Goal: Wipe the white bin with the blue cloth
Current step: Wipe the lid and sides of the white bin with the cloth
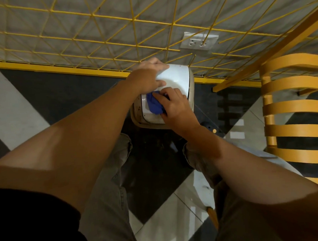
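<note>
The left hand [149, 75] gripped the raised lid [174, 77] of the one white bin [161, 102], fingers curled over its far edge. The bin stood upright on the black-and-white tiled floor [17, 112], its opening facing up, against the yellow base rail. One blue cloth [154, 104] lay bunched on the rim, pressed under the clenched right hand [175, 105]. A yellow wire grid [96, 32] covered the grey wall; one orange slatted chair [296, 103] stood right.
</note>
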Demonstrator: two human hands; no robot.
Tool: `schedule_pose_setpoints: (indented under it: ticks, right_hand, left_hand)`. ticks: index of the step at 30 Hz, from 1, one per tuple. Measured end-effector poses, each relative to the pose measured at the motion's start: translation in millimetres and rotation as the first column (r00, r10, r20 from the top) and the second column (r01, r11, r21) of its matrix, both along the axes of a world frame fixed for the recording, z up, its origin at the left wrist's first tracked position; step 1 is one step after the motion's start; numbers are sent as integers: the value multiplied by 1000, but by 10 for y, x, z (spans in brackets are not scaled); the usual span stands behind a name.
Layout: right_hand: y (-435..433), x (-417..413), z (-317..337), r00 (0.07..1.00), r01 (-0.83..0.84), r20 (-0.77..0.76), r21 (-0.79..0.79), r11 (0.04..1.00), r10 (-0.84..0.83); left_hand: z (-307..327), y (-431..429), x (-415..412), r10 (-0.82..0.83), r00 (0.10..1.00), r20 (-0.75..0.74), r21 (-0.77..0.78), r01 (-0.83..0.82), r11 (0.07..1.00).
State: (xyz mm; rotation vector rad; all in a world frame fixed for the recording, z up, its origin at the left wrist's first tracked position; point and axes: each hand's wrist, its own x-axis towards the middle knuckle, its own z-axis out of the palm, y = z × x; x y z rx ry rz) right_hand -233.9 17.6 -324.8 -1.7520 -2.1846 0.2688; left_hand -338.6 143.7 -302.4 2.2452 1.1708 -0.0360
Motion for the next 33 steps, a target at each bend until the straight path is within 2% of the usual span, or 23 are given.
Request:
schedule_pose_setpoints:
  ticks: [2, 7, 10, 14, 17, 19, 23, 26, 28, 30, 33]
  right_hand:
    - [13, -22, -24, 1000, 5, 22, -10, 1000, -5]
    - [-149, -20, -102, 979, -122, 151, -111, 986, 138]
    - [-118, -22, -96, 982, -119, 143, -26, 993, 122]
    - [42, -76, -38, 994, 8, 111, 64, 998, -15]
    - [33, -99, -79, 990, -8, 141, 99, 995, -6]
    - [-18, -91, -111, 986, -59, 159, 73, 996, 46]
    - [-185, -63, -206, 965, -156, 200, -90, 984, 172]
    - [-326, -14, -248, 981, -147, 106, -152, 977, 164]
    - [-364, 35, -199, 992, -121, -47, -175, 977, 115]
    - [-383, 77, -87, 971, -32, -238, -217, 976, -21]
    - [-350, 192, 127, 841, 177, -452, -289, 941, -297]
  left_hand:
    - [6, 4, 9, -6, 1000, -5, 0, 6, 1000]
    - [-3, 9, 14, 8, 1000, -10, 8, -8, 1000]
    - [-1, 10, 26, 5, 1000, -20, 2, -5, 1000]
    - [12, 3, 25, -2, 1000, -13, -2, 2, 1000]
    - [14, -14, 21, 2, 1000, -7, 6, -2, 1000]
    - [15, -21, 17, 8, 1000, -7, 9, -8, 1000]
    - [15, -38, 18, 17, 1000, 3, 18, -17, 1000]
    - [25, -20, 17, 13, 1000, -11, 0, -13, 1000]
    - [28, 3, 19, 15, 1000, -7, -26, -15, 1000]
    - [22, 6, 26, 11, 1000, -14, -31, -11, 999]
    - [2, -30, 32, 14, 999, -31, 10, -13, 1000]
